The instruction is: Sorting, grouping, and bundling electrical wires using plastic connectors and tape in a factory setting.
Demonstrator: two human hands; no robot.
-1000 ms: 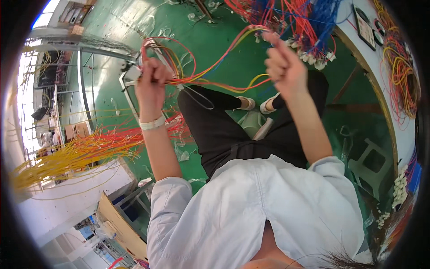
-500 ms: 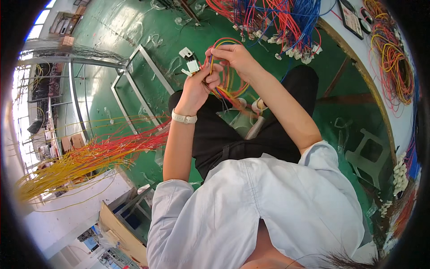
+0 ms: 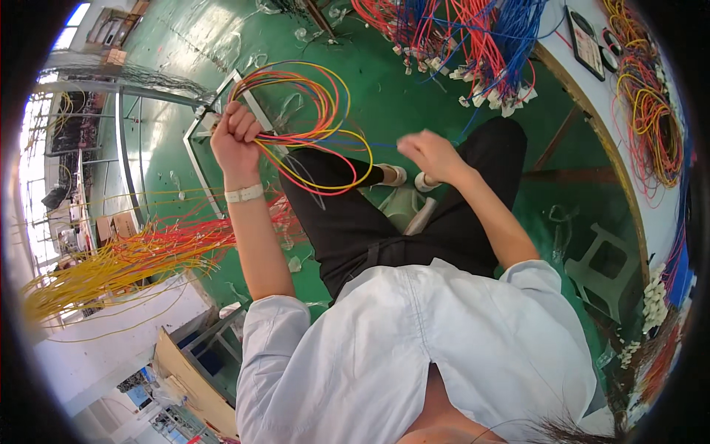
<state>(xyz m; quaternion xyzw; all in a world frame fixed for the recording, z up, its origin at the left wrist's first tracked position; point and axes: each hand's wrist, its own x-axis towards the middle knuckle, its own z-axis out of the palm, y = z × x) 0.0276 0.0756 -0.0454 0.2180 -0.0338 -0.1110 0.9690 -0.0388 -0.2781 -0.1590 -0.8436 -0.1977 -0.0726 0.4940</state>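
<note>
My left hand [image 3: 237, 140] is closed in a fist around a looped bundle of wires [image 3: 325, 81] in red, yellow and blue. The loops spread out to the right of the fist, above my left thigh. A white connector [image 3: 210, 118] shows at the fist's far side, partly hidden by it. My right hand [image 3: 436, 157] is above my right knee, apart from the loops, with its fingertips smeared by motion. A thin blue wire [image 3: 347, 141] runs from the bundle toward those fingertips; whether they grip it is unclear.
Red and blue wires with white connectors [image 3: 495, 92] hang at the far right. Beside them a curved table [image 3: 629, 140] bears a phone-like device [image 3: 585, 44] and coiled wires [image 3: 651, 111]. Yellow and red wires [image 3: 140, 259] stretch out at left, near a metal frame [image 3: 198, 163]. A stool [image 3: 608, 274] stands right.
My left hand has moved left with the wire bundle, whose loops have opened out. My right hand has left the bundle and moved right and nearer to me.
</note>
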